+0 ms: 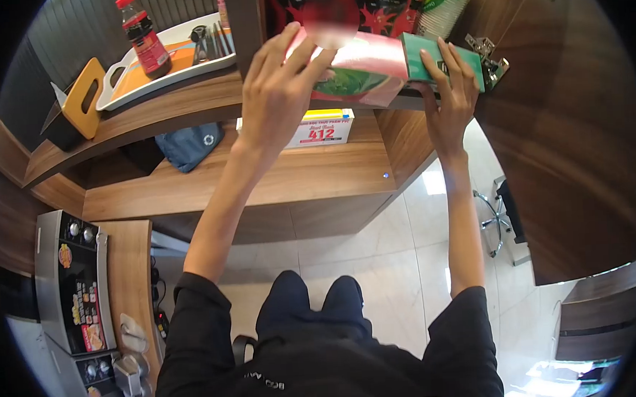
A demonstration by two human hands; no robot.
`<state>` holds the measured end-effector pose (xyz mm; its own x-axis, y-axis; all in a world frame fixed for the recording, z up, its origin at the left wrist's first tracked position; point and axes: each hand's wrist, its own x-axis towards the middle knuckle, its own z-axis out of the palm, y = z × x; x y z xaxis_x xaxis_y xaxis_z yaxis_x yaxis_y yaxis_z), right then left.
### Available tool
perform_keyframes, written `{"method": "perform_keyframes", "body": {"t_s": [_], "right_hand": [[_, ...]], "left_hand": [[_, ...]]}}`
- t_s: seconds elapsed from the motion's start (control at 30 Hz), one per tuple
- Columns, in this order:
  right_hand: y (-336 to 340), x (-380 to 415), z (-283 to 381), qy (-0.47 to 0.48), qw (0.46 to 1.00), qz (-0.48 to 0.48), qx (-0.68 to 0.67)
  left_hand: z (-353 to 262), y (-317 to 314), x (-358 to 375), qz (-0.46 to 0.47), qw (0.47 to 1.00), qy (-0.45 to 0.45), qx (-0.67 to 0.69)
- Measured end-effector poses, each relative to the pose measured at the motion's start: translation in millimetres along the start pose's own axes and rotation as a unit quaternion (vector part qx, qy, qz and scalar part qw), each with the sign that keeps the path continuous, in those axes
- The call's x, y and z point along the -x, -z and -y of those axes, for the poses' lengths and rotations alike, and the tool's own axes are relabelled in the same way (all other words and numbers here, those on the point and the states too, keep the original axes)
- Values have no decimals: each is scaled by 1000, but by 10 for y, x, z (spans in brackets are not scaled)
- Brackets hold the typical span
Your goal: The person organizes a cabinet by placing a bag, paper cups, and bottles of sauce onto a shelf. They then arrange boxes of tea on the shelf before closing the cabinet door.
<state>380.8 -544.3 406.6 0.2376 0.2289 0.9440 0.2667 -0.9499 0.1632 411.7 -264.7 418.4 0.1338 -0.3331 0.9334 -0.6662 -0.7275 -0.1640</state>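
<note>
Up at the cabinet shelf, my left hand (283,78) has its fingers closed over the top of a shiny pink package (372,60) with a green picture on its front. My right hand (450,84) grips a small green box (417,55), which touches the package's right end. The fingers lie over the box's front and the thumb is low on its left side. Behind them stand red Chin-Su packs (381,5), partly hidden by a blurred red and pale round shape. Clear plastic containers (448,8) are stacked at the right.
An open dark wood door (573,135) with metal hinges hangs on the right. On the left shelf are a white tray (115,100) with a sauce bottle (146,42) and cutlery, and an orange board (84,96). Below sit a white box (325,132) and a blue pouch (189,148).
</note>
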Motion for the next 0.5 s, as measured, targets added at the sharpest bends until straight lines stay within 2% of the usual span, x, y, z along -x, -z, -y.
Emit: {"method": "perform_keyframes", "body": {"t_s": [0.13,0.3,0.4,0.5], "right_hand": [[249,-178,204,-36,998,37,-28],[636,-287,651,-79,988,43,-124],[894,-163,1202,-161,963,46,-210],[963,155,1664,-242,915,88,-310]], "left_hand": [[33,435,-77,29,999,26,30],[-31,1351,92,14,990,98,101],[-48,1811,503,14,961,225,163],[-131,2089,1103,15,892,408,196]]}}
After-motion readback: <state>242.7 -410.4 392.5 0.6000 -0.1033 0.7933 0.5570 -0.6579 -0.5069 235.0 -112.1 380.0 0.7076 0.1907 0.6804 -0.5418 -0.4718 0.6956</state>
